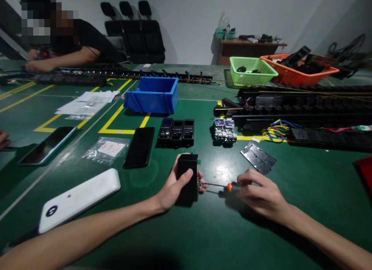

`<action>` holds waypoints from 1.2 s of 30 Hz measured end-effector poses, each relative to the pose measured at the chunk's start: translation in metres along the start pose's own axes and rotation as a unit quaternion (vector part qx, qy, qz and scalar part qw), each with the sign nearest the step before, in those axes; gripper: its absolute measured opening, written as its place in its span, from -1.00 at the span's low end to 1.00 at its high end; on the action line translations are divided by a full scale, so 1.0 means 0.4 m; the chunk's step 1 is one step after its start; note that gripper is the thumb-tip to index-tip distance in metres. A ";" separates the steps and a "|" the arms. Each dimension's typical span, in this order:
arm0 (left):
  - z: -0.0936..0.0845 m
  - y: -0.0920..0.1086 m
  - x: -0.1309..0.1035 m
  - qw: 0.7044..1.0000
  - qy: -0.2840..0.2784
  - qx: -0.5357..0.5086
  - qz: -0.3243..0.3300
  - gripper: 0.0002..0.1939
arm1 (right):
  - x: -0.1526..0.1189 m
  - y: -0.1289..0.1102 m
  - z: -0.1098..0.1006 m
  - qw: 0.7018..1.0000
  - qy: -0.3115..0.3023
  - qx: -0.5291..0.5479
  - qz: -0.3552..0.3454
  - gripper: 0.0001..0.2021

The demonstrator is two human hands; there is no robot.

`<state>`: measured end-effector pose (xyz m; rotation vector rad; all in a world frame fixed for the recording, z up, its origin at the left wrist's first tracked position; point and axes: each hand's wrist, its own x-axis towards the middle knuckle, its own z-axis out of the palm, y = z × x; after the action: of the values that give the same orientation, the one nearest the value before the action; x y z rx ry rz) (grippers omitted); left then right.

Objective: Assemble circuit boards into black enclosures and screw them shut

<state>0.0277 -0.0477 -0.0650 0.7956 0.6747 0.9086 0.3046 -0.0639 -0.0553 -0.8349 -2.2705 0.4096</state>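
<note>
My left hand (177, 183) is wrapped round a black plastic box (187, 181), its thumb on the near face. In my right hand (261, 192) is a screwdriver (229, 187) with an orange collar, its handle mostly hidden by the fingers. The shaft points left, and its tip is at the right side of the box, by my left fingertips. Beyond the box lie a row of black modules (176, 131) and two small circuit boards (224, 131). A black ribbed panel (258, 157) lies behind my right hand.
A blue bin (152, 95), black phone (139, 147), plastic bag (106, 150) and white device (80, 198) are on the table. Long black rails (305, 103) lie at right, near green (252, 71) and orange (299, 70) baskets. A person (87, 41) sits at far left.
</note>
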 end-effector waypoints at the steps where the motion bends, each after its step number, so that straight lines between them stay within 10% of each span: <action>1: 0.000 0.000 0.000 1.000 -0.004 0.002 0.003 -0.50 | -0.001 0.002 0.001 1.000 -0.002 -0.010 -0.011 -0.86; 19: 0.012 0.009 -0.001 1.000 0.004 0.003 0.006 -0.51 | 0.016 -0.010 -0.003 0.973 0.028 0.171 0.154 -0.94; 28: 0.006 0.009 -0.002 1.000 -0.004 0.015 0.001 -0.49 | 0.018 -0.001 0.012 0.820 0.046 0.422 0.383 -0.74; 36: 0.007 0.011 -0.004 0.999 -0.017 0.033 0.006 -0.49 | 0.007 -0.003 0.003 0.842 0.019 0.371 0.392 -0.65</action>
<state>0.0274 -0.0481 -0.0594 0.8731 0.6732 0.8841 0.3019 -0.0630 -0.0543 -1.2626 -1.4014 1.4997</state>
